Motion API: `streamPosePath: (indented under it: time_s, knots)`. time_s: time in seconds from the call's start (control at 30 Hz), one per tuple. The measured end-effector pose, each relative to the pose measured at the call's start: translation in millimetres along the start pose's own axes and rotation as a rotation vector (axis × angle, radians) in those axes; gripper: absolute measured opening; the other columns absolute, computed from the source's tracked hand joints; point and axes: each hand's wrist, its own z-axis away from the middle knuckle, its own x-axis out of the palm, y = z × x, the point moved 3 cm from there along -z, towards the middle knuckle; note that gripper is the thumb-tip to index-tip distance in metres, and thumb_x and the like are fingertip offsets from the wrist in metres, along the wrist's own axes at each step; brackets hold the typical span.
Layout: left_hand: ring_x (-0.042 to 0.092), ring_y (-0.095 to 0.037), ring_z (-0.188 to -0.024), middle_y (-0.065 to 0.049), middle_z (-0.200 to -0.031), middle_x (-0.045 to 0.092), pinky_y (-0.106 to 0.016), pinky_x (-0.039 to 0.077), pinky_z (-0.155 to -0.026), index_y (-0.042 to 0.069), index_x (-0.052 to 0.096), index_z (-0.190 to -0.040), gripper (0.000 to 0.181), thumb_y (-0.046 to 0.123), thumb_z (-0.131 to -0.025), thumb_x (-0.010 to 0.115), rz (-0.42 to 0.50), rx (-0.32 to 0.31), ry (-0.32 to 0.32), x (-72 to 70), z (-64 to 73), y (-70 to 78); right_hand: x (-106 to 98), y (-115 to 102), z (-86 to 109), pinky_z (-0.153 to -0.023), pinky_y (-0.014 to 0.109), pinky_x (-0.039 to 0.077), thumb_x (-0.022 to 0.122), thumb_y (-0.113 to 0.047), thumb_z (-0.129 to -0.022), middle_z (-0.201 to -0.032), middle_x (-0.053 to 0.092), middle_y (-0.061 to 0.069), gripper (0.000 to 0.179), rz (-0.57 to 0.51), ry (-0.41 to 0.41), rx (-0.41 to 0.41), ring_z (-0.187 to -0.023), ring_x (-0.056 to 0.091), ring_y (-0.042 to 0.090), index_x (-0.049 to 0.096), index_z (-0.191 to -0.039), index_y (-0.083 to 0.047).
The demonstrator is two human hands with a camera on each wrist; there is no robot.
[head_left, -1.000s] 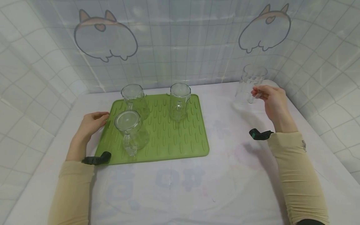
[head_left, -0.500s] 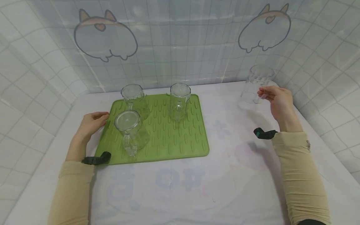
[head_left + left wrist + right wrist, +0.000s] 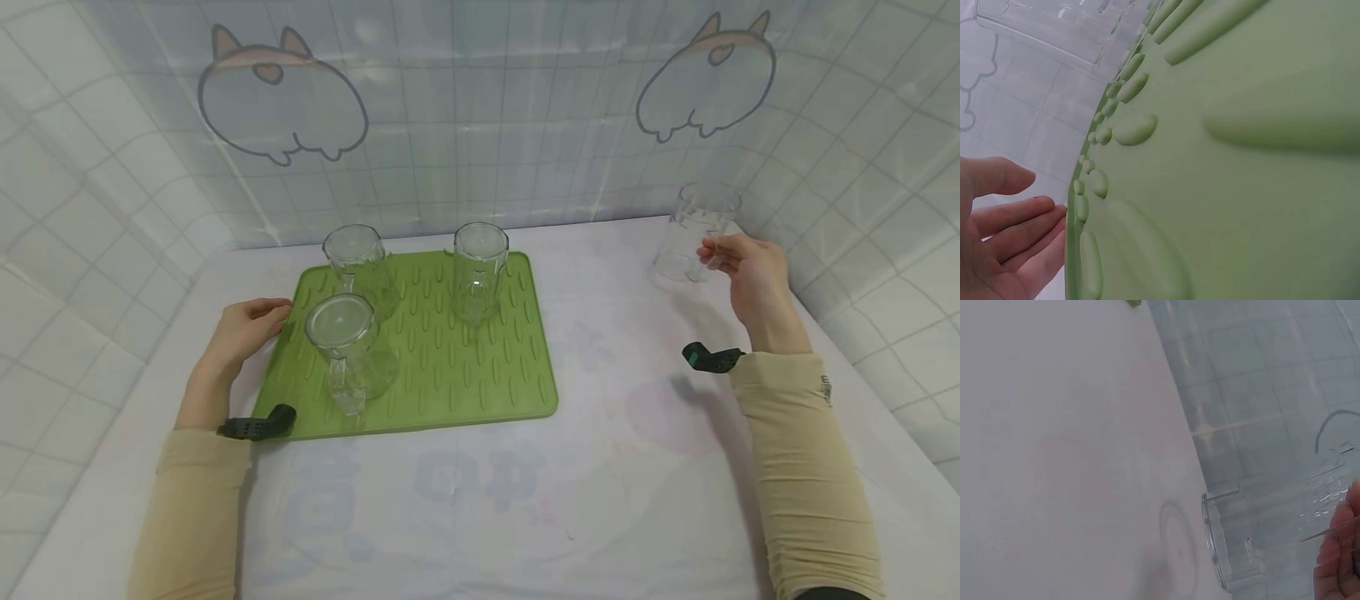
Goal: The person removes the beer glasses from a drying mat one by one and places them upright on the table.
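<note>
My right hand (image 3: 759,279) grips the handle of a clear glass mug (image 3: 692,233) at the back right of the table. The mug stands nearly upright, its lower end close over the white cloth. In the right wrist view the same mug (image 3: 1285,519) shows side-on, with the fingers at its handle. My left hand (image 3: 243,327) lies beside the left edge of a green ribbed mat (image 3: 427,375). Its fingers are relaxed and hold nothing; in the left wrist view the fingertips (image 3: 1057,209) are right at the mat's edge.
Three more glass mugs stand on the mat: one at back left (image 3: 358,258), one at front left (image 3: 345,333) and one at back centre (image 3: 480,267). A tile-patterned curtain (image 3: 510,117) hangs behind the table and along both sides.
My right hand has carried the glass mug to the right, and most recently a little lower in the view. The left hand and the mugs on the mat stay where they were.
</note>
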Motion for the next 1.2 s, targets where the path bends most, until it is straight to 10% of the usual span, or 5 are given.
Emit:
streamPosePath:
  time_s: [0.43,1.2]
  knots:
    - [0.048,-0.011,-0.115,-0.021,-0.144,0.038,-0.031,0.043,-0.098,0.0,0.036,-0.143,0.07,0.052,-0.096,0.039,-0.004,-0.01,0.004,0.6,2.6,1.8,-17.7,6.3,-8.6,-0.058,0.023,0.052,0.059,0.001,-0.089,-0.072,0.069,0.011,0.015,0.015,0.039,-0.004,-0.062,0.064,0.02,0.07,-0.082,0.009]
    - [0.052,-0.007,-0.107,-0.024,-0.143,0.038,-0.005,0.044,-0.077,-0.002,0.038,-0.14,0.065,0.046,-0.097,0.041,0.024,-0.001,0.035,1.4,1.7,3.0,-30.8,14.7,-15.3,-0.06,0.024,0.051,0.055,0.002,-0.091,-0.075,0.07,0.011,0.018,0.001,0.015,-0.011,-0.065,0.065,0.02,0.07,-0.082,0.008]
